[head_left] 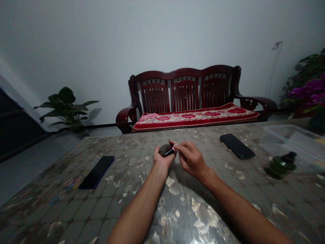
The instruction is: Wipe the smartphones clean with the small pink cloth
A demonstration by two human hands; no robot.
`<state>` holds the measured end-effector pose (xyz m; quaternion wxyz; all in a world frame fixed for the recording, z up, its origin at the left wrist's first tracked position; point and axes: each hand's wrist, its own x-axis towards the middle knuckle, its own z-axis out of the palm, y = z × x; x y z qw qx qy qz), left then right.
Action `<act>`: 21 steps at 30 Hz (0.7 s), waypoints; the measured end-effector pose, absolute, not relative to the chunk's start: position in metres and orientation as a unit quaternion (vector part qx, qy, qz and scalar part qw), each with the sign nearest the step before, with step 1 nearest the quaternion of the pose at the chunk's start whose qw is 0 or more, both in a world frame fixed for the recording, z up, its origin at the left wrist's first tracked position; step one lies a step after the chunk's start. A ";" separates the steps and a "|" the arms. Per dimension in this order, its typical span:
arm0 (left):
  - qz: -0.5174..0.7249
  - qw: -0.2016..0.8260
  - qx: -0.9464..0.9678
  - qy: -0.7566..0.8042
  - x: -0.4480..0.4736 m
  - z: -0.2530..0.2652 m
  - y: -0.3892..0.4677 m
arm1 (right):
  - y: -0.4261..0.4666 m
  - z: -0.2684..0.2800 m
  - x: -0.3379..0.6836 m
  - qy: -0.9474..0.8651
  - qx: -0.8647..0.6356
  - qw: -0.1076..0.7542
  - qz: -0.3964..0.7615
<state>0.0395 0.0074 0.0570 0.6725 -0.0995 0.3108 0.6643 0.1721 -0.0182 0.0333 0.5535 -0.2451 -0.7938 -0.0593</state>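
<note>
Above the middle of the table, my left hand (161,158) holds a dark, glossy, flat object that looks like a phone (165,149), with its palm under it and fingers around its edges. My right hand (191,158) is closed in a pinch at the right end of that phone. Between its fingertips is a small pale pink piece (175,147), perhaps cloth or tissue, touching or very near the phone's edge. The fingers hide most of this piece.
On the patterned table (142,149) lie a phone (98,172) at left, near colourful bands (72,183), and another phone (237,146) at right. A dark green pump bottle (280,166) stands before a clear plastic box (274,135). Behind is a wooden bench (184,89).
</note>
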 end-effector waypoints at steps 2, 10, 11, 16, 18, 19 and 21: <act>0.649 0.686 -0.114 0.309 0.039 0.058 0.007 | -0.019 0.032 0.171 -0.795 -0.246 0.552 -0.058; 0.633 0.706 -0.146 0.282 0.038 0.060 0.007 | -0.021 0.028 0.168 -0.817 -0.227 0.526 -0.067; 0.631 0.710 -0.149 0.274 0.037 0.061 0.007 | -0.019 0.029 0.170 -0.812 -0.234 0.531 -0.064; 0.625 0.721 -0.158 0.257 0.036 0.063 0.008 | -0.019 0.032 0.172 -0.796 -0.250 0.551 -0.016; 0.625 0.720 -0.160 0.255 0.035 0.062 0.009 | -0.022 0.034 0.169 -0.793 -0.251 0.555 0.002; 0.626 0.719 -0.161 0.256 0.035 0.061 0.010 | -0.023 0.035 0.167 -0.791 -0.254 0.557 0.008; 0.628 0.715 -0.165 0.259 0.035 0.060 0.010 | -0.024 0.036 0.164 -0.787 -0.263 0.558 0.017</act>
